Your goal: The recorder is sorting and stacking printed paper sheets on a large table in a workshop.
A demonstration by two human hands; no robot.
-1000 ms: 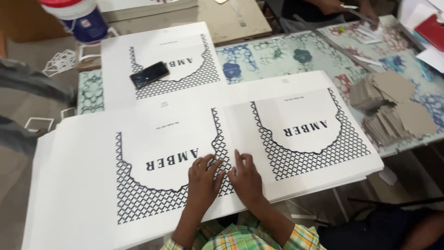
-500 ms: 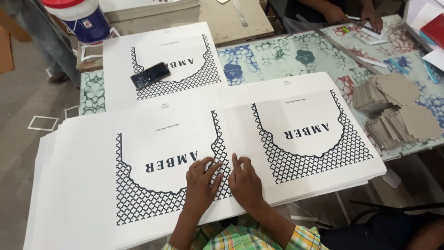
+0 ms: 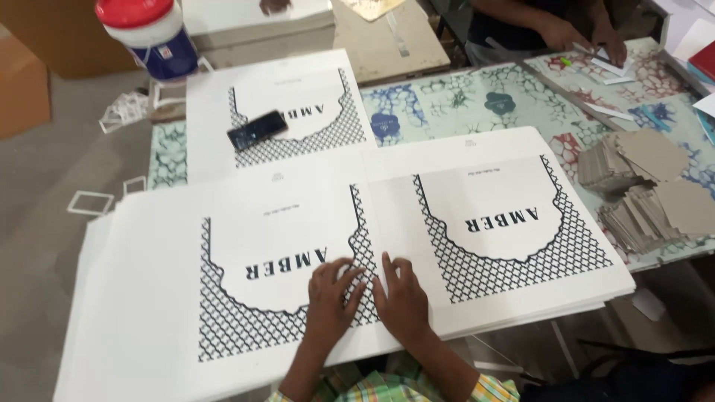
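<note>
Two large stacks of white printed sheets lie side by side on the patterned table (image 3: 477,97); each top sheet carries a black lattice border around a scalloped white panel with dark lettering. All places below are given from the near left stack (image 3: 223,283), the landmark.

1. Left hand (image 3: 333,296): open, palm down, fingers spread flat on the landmark stack's top sheet, over the lattice at its lower right corner. Grips nothing.
2. Right hand (image 3: 403,296): open, flat, fingers together and pointing away from the body; just right of the left hand, resting near the seam where the landmark stack meets its neighbour. Grips nothing.
3. Right stack (image 3: 506,223): touching the landmark's right edge, same print, corner overhanging the table edge.
4. Third printed sheet (image 3: 283,112): beyond the landmark, its near edge tucked under or against the landmark's far edge.
5. Black phone (image 3: 257,129): lying tilted on the third sheet, well beyond the hands.
6. White tub with red lid (image 3: 149,33): far beyond the landmark, toward its left.
7. Grey card pieces (image 3: 640,186): two fanned piles, well to the right, past the right stack.
8. Another person's hands (image 3: 577,37): far right and beyond, at the table's far side, over small paper strips.
9. Checked sleeves (image 3: 372,387): green and yellow, at the landmark's near edge, on the person's own arms.
</note>
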